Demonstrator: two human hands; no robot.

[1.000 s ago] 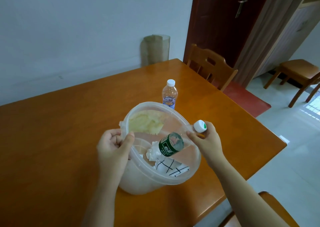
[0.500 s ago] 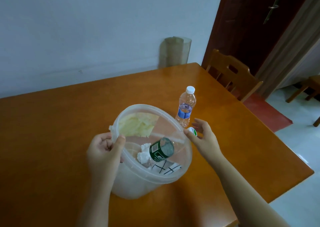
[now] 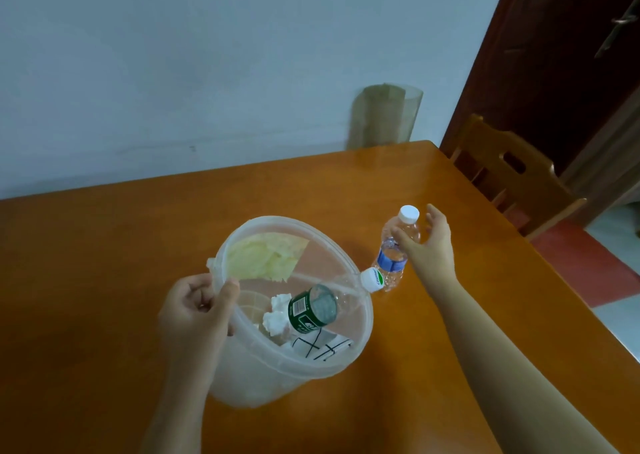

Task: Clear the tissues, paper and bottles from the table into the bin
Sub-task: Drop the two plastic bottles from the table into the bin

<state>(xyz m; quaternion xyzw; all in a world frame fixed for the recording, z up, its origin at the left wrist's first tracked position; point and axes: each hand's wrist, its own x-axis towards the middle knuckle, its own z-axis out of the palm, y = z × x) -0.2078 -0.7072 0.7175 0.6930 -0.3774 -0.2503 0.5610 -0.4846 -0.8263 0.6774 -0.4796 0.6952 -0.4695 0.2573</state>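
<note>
now left hand [image 3: 197,310] clamped on bin [image 3: 360,336] rim, right hand [image 3: 427,242] spread beside upright bottle [image 3: 394,249]

Bottles: 2, green-label bottle [image 3: 313,310] in bin, blue-label bottle [image 3: 394,249] on table. Bin [image 3: 242,374]: 1. Tissue wads [image 3: 277,316]: approx 2, partly hidden. Marked paper [image 3: 320,348]: 1. Hands: 2, left hand [image 3: 197,311], right hand [image 3: 427,242]. Chair [image 3: 512,173]: 1.
</note>
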